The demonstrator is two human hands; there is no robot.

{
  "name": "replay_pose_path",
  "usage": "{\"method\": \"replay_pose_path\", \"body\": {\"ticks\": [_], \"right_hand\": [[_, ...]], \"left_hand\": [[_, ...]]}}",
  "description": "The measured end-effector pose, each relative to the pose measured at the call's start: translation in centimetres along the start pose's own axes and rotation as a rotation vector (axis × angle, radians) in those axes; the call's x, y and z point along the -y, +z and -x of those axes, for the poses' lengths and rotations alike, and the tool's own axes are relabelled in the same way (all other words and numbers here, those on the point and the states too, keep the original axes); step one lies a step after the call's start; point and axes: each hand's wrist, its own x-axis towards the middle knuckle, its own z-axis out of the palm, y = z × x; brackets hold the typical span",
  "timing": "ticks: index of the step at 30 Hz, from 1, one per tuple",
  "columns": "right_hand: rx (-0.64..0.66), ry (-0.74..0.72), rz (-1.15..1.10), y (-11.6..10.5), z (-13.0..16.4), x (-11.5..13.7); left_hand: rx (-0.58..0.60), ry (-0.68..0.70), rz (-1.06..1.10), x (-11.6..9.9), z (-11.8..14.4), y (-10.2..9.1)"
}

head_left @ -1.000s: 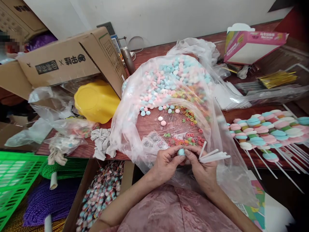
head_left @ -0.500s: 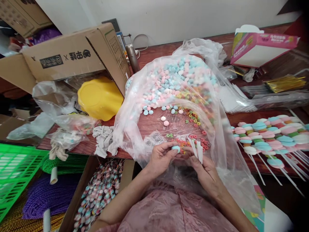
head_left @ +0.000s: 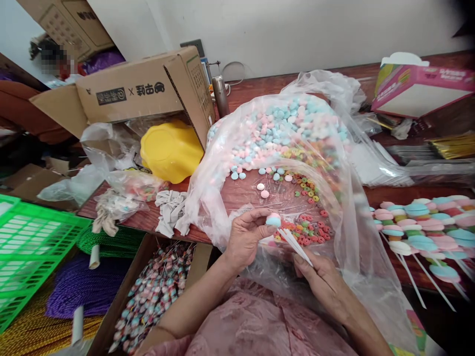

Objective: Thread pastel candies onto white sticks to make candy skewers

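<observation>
Red-brown table (head_left: pixel 256 90) beneath plastic bag (head_left: pixel 202 198), gray cloth (head_left: pixel 170 210), candy skewers (head_left: pixel 423 242).

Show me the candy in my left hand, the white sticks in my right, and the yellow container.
Pink-and-blue candy (head_left: pixel 273 221), head view: blue lower part.
White sticks (head_left: pixel 295 245), head view: middle of bundle.
Yellow container (head_left: pixel 171 151), head view: middle of visible surface.

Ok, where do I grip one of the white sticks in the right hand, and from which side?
Probably pinch a free end, coming from beside the left hand: the white sticks are thin and straight, and their ends point that way, slightly spread, while the right hand closes on the other end. The left hand itself holds the pink-and-blue candy.
</observation>
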Motion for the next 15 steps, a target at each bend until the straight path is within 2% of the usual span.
{"method": "replay_pose_path", "body": {"ticks": [10,12,15], "right_hand": [[0.013,0.015,-0.025,0.4,0.3,0.1],[-0.035,0.035,-0.036,0.6,0.4,0.1],[-0.192,0.034,-0.071,1.3,0.7,-0.1]], "left_hand": [[0.001,0.138,-0.083,1.0,0.1,-0.8],[0.019,0.179,-0.112,1.0,0.1,-1.0],[0.067,0.316,-0.218,0.8,0.1,-1.3]]}}
